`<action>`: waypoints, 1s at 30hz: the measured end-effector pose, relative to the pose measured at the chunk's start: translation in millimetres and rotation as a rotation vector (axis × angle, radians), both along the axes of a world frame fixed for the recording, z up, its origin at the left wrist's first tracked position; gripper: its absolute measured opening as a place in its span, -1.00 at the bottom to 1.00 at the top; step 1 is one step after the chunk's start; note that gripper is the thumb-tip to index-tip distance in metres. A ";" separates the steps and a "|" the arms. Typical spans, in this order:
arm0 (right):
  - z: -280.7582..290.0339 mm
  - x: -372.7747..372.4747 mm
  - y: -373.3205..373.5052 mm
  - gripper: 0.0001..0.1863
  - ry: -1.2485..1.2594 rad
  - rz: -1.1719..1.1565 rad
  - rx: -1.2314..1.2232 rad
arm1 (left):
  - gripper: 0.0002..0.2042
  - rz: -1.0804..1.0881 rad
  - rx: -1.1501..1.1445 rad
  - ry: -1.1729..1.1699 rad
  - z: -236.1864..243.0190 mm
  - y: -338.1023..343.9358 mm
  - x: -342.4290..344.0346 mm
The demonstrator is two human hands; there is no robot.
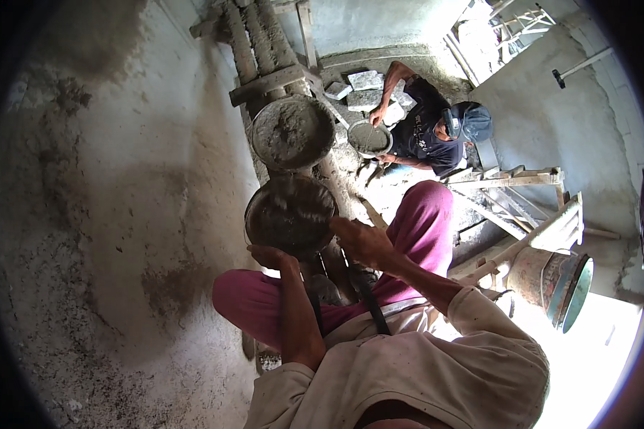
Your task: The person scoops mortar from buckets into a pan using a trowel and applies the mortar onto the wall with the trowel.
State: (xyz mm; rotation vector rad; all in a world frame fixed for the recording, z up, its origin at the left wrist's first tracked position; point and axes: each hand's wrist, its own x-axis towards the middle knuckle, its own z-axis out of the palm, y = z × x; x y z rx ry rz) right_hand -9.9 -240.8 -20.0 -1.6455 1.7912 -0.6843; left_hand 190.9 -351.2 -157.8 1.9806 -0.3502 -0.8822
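A round dark pan [279, 229] with grey mortar in it rests on wooden planks between my knees. My left hand [268, 256] cups its near lower rim from underneath. My right hand [354, 236] is closed at the pan's right rim, on what looks like a tool handle; the tool over the mortar is smeared by motion and cannot be made out. Just beyond, a second round pan [293, 136] full of grey mortar sits on the same planks.
A co-worker [429, 132] below at the right holds a mortar bucket [369, 139] beside grey blocks [365, 100]. Wooden trestles [508, 182], a large drum [551, 286] and a leaning tool [579, 68] are at the right. A stained wall [122, 200] stands at my left.
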 end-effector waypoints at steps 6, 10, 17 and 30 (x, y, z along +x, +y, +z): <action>2.1 4.2 2.5 -0.52 0.227 0.107 0.189 | -0.30 -0.034 0.149 -0.037 10.3 2.8 -10.0; 32.6 -7.9 -9.5 -0.51 0.338 0.211 0.058 | -0.32 -0.004 0.095 0.043 7.9 2.1 -1.3; 84.1 -13.3 -13.1 -0.57 0.349 0.175 -0.140 | -0.33 -0.018 0.200 -0.017 14.7 0.3 -1.8; 53.9 -41.6 -84.4 -0.64 0.666 0.094 -0.137 | -0.38 0.065 0.069 -0.127 12.4 -5.1 -5.5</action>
